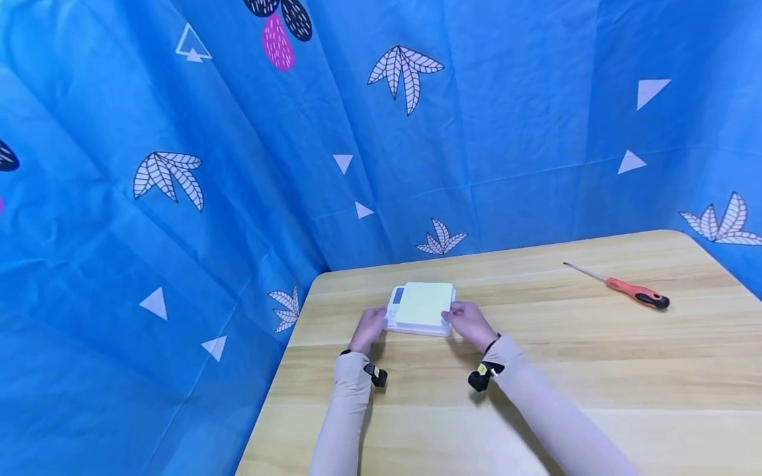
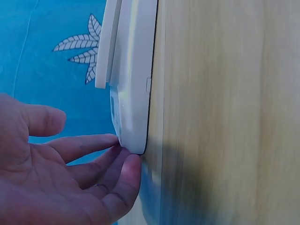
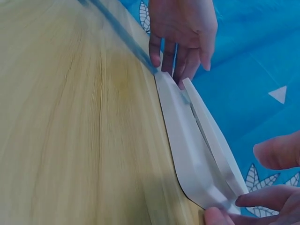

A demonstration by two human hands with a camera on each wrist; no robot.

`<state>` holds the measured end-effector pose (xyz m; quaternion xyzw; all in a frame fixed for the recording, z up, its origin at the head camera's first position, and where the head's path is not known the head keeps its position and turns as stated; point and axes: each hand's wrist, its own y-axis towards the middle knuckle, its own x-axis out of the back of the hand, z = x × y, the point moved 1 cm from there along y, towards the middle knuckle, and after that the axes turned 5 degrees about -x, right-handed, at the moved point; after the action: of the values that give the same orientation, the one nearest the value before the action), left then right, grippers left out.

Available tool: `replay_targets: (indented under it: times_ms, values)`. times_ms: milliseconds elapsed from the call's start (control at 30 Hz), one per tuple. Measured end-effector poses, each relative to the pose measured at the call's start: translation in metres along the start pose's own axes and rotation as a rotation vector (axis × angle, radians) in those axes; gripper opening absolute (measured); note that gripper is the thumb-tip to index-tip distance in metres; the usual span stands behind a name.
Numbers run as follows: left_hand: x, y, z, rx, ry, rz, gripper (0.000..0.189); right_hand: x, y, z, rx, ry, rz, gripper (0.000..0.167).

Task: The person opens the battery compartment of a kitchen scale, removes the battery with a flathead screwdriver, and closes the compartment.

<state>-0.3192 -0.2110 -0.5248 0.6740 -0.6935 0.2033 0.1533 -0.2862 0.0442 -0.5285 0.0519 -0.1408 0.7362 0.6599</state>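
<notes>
I've got a wood-grain worktop with rounded far corners, creased blue leaf-print curtain behind. White scale sits near the far left corner: smooth body, squarish top plate. Left hand: fingers loosely extended, touching its left end, no grip. Right hand: thumb spread, fingers against its right edge, no grip. Red-black screwdriver toward far right corner.

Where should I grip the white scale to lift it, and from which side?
Likely best by the base, left hand from the left and right hand from the right. The plate sits raised with a gap beneath, so pulling it alone might shift it.
</notes>
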Motion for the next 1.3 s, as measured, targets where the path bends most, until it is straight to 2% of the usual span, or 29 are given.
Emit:
replay_targets:
  times_ms: [133,300,500,800,900,933,1067,1133,1300]
  values:
    - [-0.006,-0.003,-0.006,-0.002,0.031,0.02,0.048,0.011,-0.002,-0.001,0.02,0.01,0.009,0.042]
    - [-0.015,-0.013,-0.015,0.008,0.054,0.063,0.049,0.025,-0.006,-0.007,0.034,-0.015,-0.009,0.045]
    - [-0.029,-0.025,-0.022,-0.021,0.06,0.101,0.046,0.044,-0.011,-0.014,0.044,-0.046,-0.024,0.045]
    - [-0.046,-0.04,-0.032,-0.048,0.068,0.186,0.044,0.066,-0.019,-0.022,0.054,-0.131,-0.059,0.041]
    - [-0.048,-0.042,-0.033,-0.062,0.081,0.227,0.045,0.071,-0.021,-0.024,0.041,-0.136,-0.041,0.028]
    - [-0.047,-0.042,-0.033,-0.072,0.089,0.241,0.046,0.073,-0.022,-0.024,0.034,-0.139,-0.031,0.028]
    - [-0.044,-0.038,-0.033,-0.117,0.132,0.268,0.044,0.078,-0.028,-0.023,0.011,-0.154,0.012,0.05]
    - [-0.041,-0.032,-0.033,-0.137,0.153,0.255,0.042,0.082,-0.032,-0.021,0.004,-0.176,0.023,0.054]
    - [-0.036,-0.011,-0.031,-0.111,0.175,0.19,0.046,0.089,-0.044,-0.019,-0.007,-0.262,0.03,0.058]
